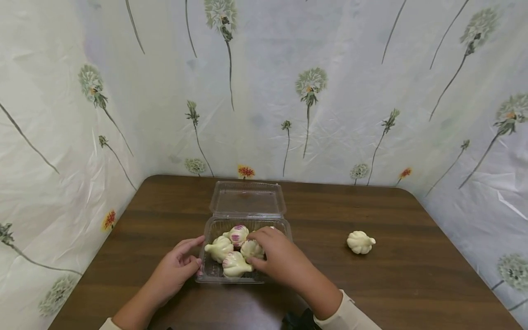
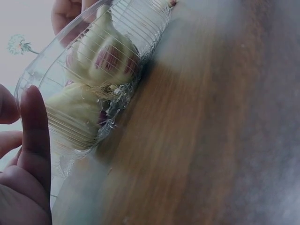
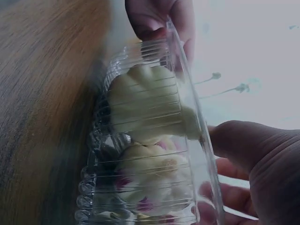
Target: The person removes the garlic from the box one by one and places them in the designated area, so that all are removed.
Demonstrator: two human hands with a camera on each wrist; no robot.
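Observation:
A clear plastic clamshell box (image 1: 224, 280) stands on the table with its lid laid back. Inside lie several garlic bulbs, cream-coloured, some with purple streaks. My left hand (image 1: 178, 268) holds the box at its left rim, the thumb (image 2: 35, 126) lying against the plastic in the left wrist view. Over the right half of the box, my right hand (image 1: 280, 256) reaches in and grips a garlic bulb (image 1: 251, 249) between thumb and fingers. That hand partly hides the bulbs on the right. Through the ribbed wall, a bulb (image 3: 143, 103) shows close to the right thumb.
One more garlic bulb (image 1: 360, 242) lies alone on the brown wooden table (image 1: 321, 215), right of the box. The open lid (image 1: 248, 199) extends toward the table's back edge. A flower-patterned sheet (image 1: 264, 91) hangs behind and beside the table.

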